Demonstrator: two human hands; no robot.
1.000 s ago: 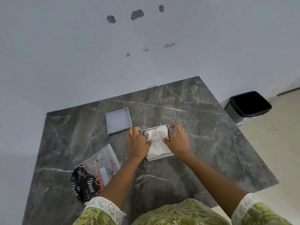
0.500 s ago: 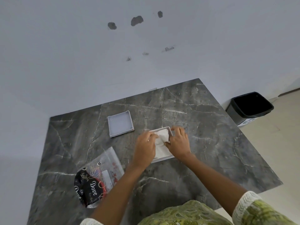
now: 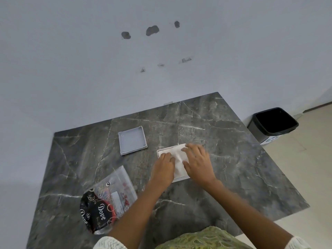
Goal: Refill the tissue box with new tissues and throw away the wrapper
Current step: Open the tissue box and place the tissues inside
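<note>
A white square tissue box [image 3: 181,179] stands open in the middle of the dark marble table [image 3: 233,168], filled with white tissues [image 3: 177,155]. My left hand [image 3: 164,167] lies flat on the tissues' left side and my right hand [image 3: 196,161] presses flat on their right side, fingers spread. The box's grey lid [image 3: 132,140] lies upside down to the far left of the box. The empty plastic wrapper [image 3: 106,202], clear with a black printed end, lies at the near left of the table.
A black bin [image 3: 274,123] stands on the floor past the table's right edge. A white wall with a few chipped spots runs behind the table. The table's near edge is by my body.
Both hands went from pinching and folding the tissue's middle to lying flat on top of it. The tissues now sit flatter in the box.
</note>
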